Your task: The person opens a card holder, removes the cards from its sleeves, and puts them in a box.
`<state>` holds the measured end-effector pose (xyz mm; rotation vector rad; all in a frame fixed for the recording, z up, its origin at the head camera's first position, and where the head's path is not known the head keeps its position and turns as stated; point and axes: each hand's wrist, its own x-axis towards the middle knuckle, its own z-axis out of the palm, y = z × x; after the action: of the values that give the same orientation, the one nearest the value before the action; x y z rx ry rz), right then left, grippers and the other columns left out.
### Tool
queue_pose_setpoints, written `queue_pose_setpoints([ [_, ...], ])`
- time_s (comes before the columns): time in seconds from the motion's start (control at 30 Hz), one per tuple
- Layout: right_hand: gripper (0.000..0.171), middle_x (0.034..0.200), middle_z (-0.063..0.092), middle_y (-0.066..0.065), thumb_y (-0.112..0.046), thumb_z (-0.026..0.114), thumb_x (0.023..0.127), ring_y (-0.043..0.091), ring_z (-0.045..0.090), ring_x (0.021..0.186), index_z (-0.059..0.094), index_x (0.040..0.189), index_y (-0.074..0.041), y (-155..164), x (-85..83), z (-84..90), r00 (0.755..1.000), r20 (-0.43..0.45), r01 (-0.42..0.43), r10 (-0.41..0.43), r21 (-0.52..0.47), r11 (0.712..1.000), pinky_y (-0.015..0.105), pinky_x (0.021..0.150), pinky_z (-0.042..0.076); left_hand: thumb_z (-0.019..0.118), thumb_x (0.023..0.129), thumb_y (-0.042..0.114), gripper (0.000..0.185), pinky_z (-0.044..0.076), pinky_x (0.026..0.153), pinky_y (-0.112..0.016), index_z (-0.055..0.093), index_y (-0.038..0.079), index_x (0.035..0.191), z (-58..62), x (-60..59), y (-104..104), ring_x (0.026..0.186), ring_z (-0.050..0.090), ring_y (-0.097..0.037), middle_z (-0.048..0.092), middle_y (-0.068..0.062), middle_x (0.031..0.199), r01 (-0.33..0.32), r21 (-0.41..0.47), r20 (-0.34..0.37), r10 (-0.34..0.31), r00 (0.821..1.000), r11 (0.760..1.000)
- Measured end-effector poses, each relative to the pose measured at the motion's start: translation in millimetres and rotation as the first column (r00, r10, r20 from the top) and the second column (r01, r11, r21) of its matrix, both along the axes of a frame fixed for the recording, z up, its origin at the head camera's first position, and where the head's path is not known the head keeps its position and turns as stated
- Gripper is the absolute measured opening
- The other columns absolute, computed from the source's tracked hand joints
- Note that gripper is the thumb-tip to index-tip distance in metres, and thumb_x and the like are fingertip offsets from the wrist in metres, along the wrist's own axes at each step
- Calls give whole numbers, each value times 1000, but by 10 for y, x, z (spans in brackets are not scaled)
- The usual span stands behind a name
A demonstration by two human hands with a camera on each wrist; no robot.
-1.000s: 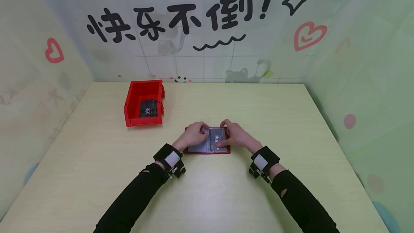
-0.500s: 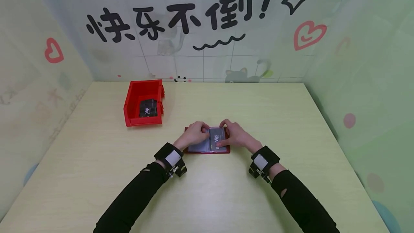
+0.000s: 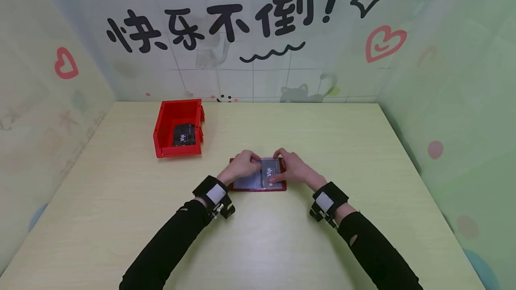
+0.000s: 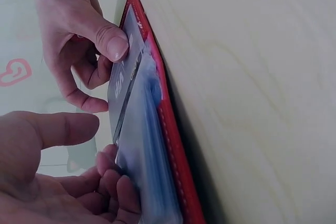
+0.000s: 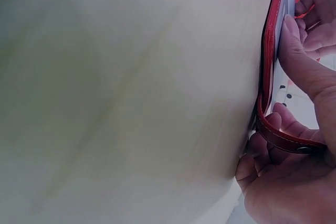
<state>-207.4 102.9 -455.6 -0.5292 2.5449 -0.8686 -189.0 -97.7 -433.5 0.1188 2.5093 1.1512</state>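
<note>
A red card holder lies open on the table, its clear sleeves facing up. A black VIP card sits in the right-hand sleeve. My left hand rests on the left page, and its curled fingertips hold the sleeve edge. My right hand grips the holder's right side, thumb pressed on the card and fingers curled round the red cover. In the left wrist view the card stands slightly proud of the sleeves.
A red bin stands at the back left of the table with a stack of black cards inside. Patterned walls close in the table on three sides. Bare pale wood lies to the right and in front.
The left wrist has edged slightly forward and to the right. Both hands stay on the card holder, which has not moved.
</note>
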Motion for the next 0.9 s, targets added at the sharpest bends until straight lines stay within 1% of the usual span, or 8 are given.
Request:
queue_pose_setpoints([
  [0.1,67,108,56,14,-31,86,80,26,49,102,46,129,-8,1,0,-4,1000,-6,-8,8,-10,1000,31,79,40,60,96,19,36,42,75,-28,68,-3,124,3,-16,20,97,59,-24,68,-16,122,-28,-12,33,28,999,1000],
  [0.17,67,106,56,14,-31,86,80,25,49,101,46,129,-8,2,-1,-7,1000,-12,-16,16,-17,1000,30,78,40,58,98,21,31,39,72,-28,73,-1,112,12,-24,34,89,56,-22,68,-12,104,-40,-27,48,42,998,999],
  [0.23,67,103,56,13,-30,86,80,25,50,99,46,128,-7,1,-1,-7,1000,-18,-23,23,-21,999,30,77,39,58,98,23,28,34,66,-27,73,1,92,21,-31,44,75,51,-19,57,-6,80,-47,-44,62,49,997,998],
  [0.33,66,100,56,12,-30,85,80,24,50,97,46,129,-8,3,3,1,999,-20,-26,26,-18,999,29,76,39,57,99,26,39,28,59,-26,56,7,65,31,-40,49,58,37,-15,32,1,62,-49,-59,80,53,995,997],
  [0.43,65,100,57,11,-29,85,81,23,51,97,46,128,-8,9,5,13,1000,-9,-21,20,-18,1000,29,76,40,57,99,27,46,27,57,-26,43,12,58,33,-34,48,52,32,-14,28,3,57,-36,-78,88,43,995,996],
  [0.67,63,100,61,11,-30,85,82,22,52,93,49,129,-9,32,-9,14,999,8,-38,38,-45,998,29,76,41,63,98,24,31,29,59,-25,60,7,72,70,12,52,64,43,-14,43,1,69,31,-122,79,-21,997,992],
  [0.8,65,104,59,11,-29,84,82,22,51,96,49,132,-9,49,-27,13,998,3,-64,64,-32,997,30,79,40,64,98,21,26,28,57,-24,68,1,83,69,4,37,64,42,-14,46,0,72,28,-114,80,-19,997,993],
  [0.9,67,102,56,10,-28,85,82,23,50,97,49,136,-10,57,-39,21,997,6,-73,73,-18,997,31,79,39,63,98,22,24,31,62,-25,69,-2,98,60,-1,7,73,48,-17,54,-5,83,26,-117,82,-17,996,993],
])
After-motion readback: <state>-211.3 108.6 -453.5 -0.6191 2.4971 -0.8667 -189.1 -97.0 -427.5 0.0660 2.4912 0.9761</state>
